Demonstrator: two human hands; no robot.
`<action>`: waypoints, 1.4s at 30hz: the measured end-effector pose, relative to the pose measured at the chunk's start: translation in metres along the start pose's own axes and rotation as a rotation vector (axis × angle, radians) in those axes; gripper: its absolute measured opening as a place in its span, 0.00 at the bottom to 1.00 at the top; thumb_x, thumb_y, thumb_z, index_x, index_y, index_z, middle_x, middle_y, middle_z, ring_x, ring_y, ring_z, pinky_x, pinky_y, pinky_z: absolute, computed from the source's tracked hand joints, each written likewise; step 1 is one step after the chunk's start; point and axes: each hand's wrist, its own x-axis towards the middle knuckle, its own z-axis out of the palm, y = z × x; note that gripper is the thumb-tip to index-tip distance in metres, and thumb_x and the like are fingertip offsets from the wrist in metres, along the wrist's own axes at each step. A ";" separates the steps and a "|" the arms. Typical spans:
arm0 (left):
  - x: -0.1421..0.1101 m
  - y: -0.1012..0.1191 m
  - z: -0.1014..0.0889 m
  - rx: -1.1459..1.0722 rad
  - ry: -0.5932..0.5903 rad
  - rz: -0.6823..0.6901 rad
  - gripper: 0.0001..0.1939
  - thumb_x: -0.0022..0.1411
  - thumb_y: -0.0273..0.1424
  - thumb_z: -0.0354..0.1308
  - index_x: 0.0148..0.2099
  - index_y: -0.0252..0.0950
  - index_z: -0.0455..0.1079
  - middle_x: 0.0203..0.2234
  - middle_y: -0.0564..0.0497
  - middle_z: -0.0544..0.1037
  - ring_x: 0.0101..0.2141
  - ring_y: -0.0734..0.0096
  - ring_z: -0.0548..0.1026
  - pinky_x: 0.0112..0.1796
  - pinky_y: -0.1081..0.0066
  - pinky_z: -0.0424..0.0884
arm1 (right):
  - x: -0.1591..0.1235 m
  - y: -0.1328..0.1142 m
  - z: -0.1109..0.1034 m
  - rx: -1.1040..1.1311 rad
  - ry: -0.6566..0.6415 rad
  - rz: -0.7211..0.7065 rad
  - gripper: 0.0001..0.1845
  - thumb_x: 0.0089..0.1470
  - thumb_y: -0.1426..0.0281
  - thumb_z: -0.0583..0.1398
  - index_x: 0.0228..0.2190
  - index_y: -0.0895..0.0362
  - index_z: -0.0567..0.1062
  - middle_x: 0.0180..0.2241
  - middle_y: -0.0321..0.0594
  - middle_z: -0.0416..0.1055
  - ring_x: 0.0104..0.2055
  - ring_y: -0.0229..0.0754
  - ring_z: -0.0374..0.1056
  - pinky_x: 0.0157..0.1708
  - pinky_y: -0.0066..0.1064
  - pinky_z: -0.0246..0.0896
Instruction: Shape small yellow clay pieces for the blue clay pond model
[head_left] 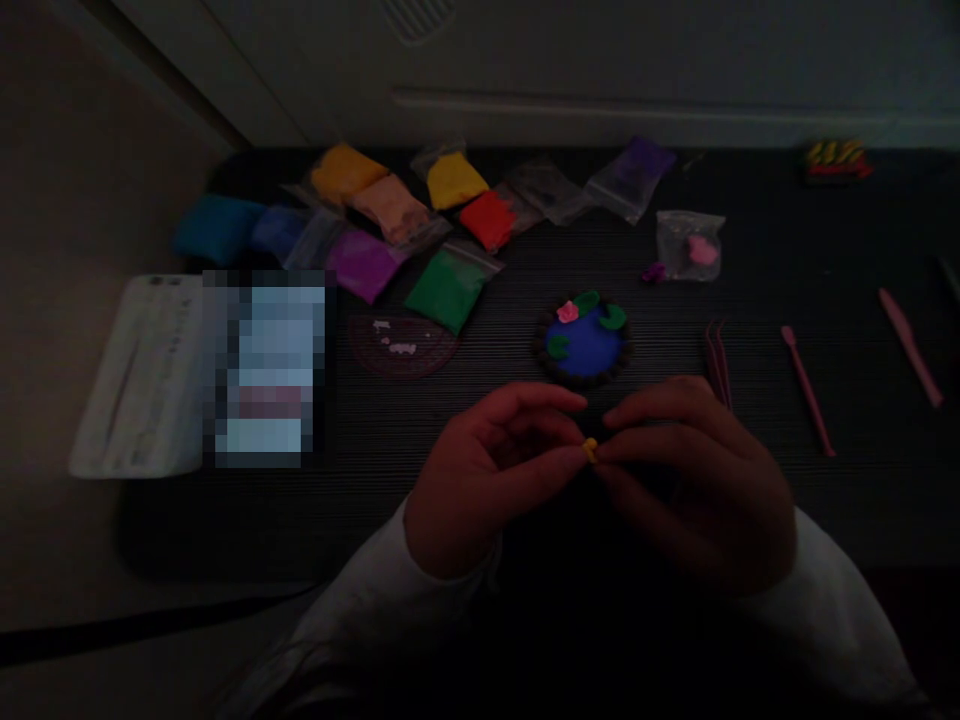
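Note:
The scene is dim. My left hand (491,475) and my right hand (694,475) meet near the table's front, both pinching a tiny yellow-orange piece of clay (590,449) between their fingertips. Just beyond them lies a small round clay pond (583,340): a blue disc with a dark rim, green leaves and a pink flower on it. Both sleeves are white.
Several bags of coloured clay (420,225) lie at the back left, with a clear bag holding pink clay (690,245) to the right. Pink modelling tools (806,388) lie on the right. A white package (142,375) sits at the left edge, beside a dark red round piece (401,345).

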 end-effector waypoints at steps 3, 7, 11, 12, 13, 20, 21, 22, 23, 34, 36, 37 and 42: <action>0.000 0.000 0.000 -0.003 -0.003 -0.004 0.14 0.48 0.22 0.59 0.38 0.42 0.69 0.27 0.59 0.74 0.29 0.85 0.71 0.30 0.86 0.65 | 0.000 0.000 0.000 -0.009 0.005 0.003 0.06 0.40 0.77 0.61 0.27 0.61 0.71 0.32 0.44 0.68 0.35 0.41 0.63 0.33 0.39 0.60; 0.001 -0.001 0.000 -0.002 0.001 -0.007 0.14 0.49 0.22 0.59 0.38 0.42 0.69 0.27 0.60 0.74 0.28 0.86 0.71 0.30 0.86 0.65 | 0.000 0.001 0.000 -0.017 0.007 -0.003 0.07 0.40 0.77 0.61 0.27 0.61 0.71 0.32 0.43 0.68 0.34 0.41 0.63 0.33 0.39 0.60; 0.001 -0.001 0.000 0.004 0.011 -0.010 0.13 0.48 0.22 0.59 0.37 0.42 0.69 0.26 0.59 0.75 0.28 0.85 0.71 0.30 0.85 0.65 | 0.000 0.001 0.001 -0.025 0.008 -0.007 0.07 0.40 0.76 0.62 0.27 0.61 0.71 0.31 0.43 0.68 0.33 0.40 0.63 0.32 0.40 0.60; 0.001 -0.001 0.000 0.001 0.012 -0.011 0.13 0.48 0.22 0.59 0.37 0.42 0.69 0.26 0.59 0.75 0.28 0.85 0.71 0.30 0.85 0.65 | 0.000 0.001 0.001 -0.026 0.011 -0.009 0.06 0.40 0.76 0.62 0.27 0.61 0.71 0.31 0.43 0.68 0.33 0.40 0.63 0.32 0.40 0.60; 0.001 -0.001 0.001 -0.003 0.013 -0.010 0.13 0.48 0.22 0.59 0.37 0.42 0.70 0.26 0.59 0.75 0.28 0.85 0.71 0.30 0.85 0.65 | 0.000 0.001 0.001 -0.027 0.012 -0.010 0.06 0.40 0.77 0.62 0.27 0.61 0.71 0.31 0.43 0.68 0.33 0.40 0.63 0.32 0.39 0.60; 0.001 0.000 0.001 -0.005 0.014 -0.024 0.13 0.48 0.22 0.59 0.37 0.42 0.69 0.26 0.59 0.75 0.28 0.86 0.71 0.31 0.86 0.65 | 0.001 0.001 0.002 -0.029 0.018 -0.017 0.06 0.40 0.77 0.61 0.26 0.61 0.71 0.30 0.43 0.68 0.33 0.39 0.63 0.32 0.39 0.60; 0.001 0.000 0.001 -0.004 0.010 -0.023 0.13 0.48 0.23 0.59 0.38 0.42 0.69 0.26 0.60 0.75 0.28 0.86 0.71 0.31 0.86 0.65 | 0.000 0.001 0.002 -0.031 0.017 -0.017 0.06 0.40 0.77 0.61 0.26 0.61 0.71 0.30 0.43 0.68 0.33 0.39 0.63 0.32 0.39 0.60; 0.001 0.000 0.001 -0.006 0.006 -0.022 0.13 0.49 0.23 0.59 0.38 0.42 0.69 0.27 0.60 0.75 0.28 0.86 0.71 0.31 0.86 0.65 | 0.000 0.001 0.001 -0.030 0.012 -0.015 0.06 0.40 0.78 0.61 0.26 0.61 0.71 0.31 0.43 0.68 0.33 0.40 0.63 0.32 0.39 0.60; 0.001 -0.001 0.000 -0.008 0.002 -0.022 0.13 0.49 0.23 0.59 0.38 0.41 0.69 0.27 0.60 0.75 0.29 0.86 0.71 0.31 0.86 0.65 | 0.000 0.001 0.002 -0.029 0.010 -0.014 0.06 0.40 0.78 0.61 0.26 0.61 0.71 0.31 0.43 0.68 0.34 0.40 0.63 0.32 0.39 0.60; 0.000 0.001 0.002 0.006 0.025 -0.035 0.12 0.48 0.23 0.60 0.37 0.41 0.69 0.26 0.58 0.75 0.28 0.84 0.71 0.30 0.85 0.65 | 0.001 0.000 0.001 -0.047 -0.001 -0.002 0.05 0.41 0.76 0.61 0.26 0.59 0.71 0.31 0.41 0.69 0.34 0.40 0.64 0.32 0.37 0.61; 0.000 0.001 0.002 0.007 0.029 -0.041 0.13 0.48 0.23 0.60 0.37 0.41 0.70 0.26 0.58 0.75 0.28 0.84 0.71 0.30 0.85 0.65 | 0.001 0.000 0.000 -0.051 -0.004 0.002 0.04 0.41 0.76 0.60 0.26 0.59 0.71 0.31 0.41 0.69 0.34 0.40 0.64 0.32 0.36 0.61; 0.000 0.001 0.002 0.010 0.031 -0.041 0.13 0.47 0.23 0.60 0.37 0.41 0.70 0.26 0.58 0.75 0.27 0.84 0.71 0.29 0.85 0.65 | 0.001 0.000 0.000 -0.055 -0.004 0.003 0.04 0.42 0.75 0.60 0.26 0.59 0.71 0.31 0.40 0.68 0.34 0.40 0.64 0.32 0.36 0.62; 0.000 0.001 0.001 0.015 0.043 -0.018 0.13 0.47 0.22 0.60 0.36 0.40 0.70 0.26 0.57 0.75 0.28 0.82 0.72 0.30 0.83 0.66 | 0.001 0.000 0.001 -0.066 -0.006 0.004 0.04 0.42 0.75 0.60 0.26 0.59 0.71 0.31 0.41 0.69 0.33 0.39 0.64 0.32 0.36 0.61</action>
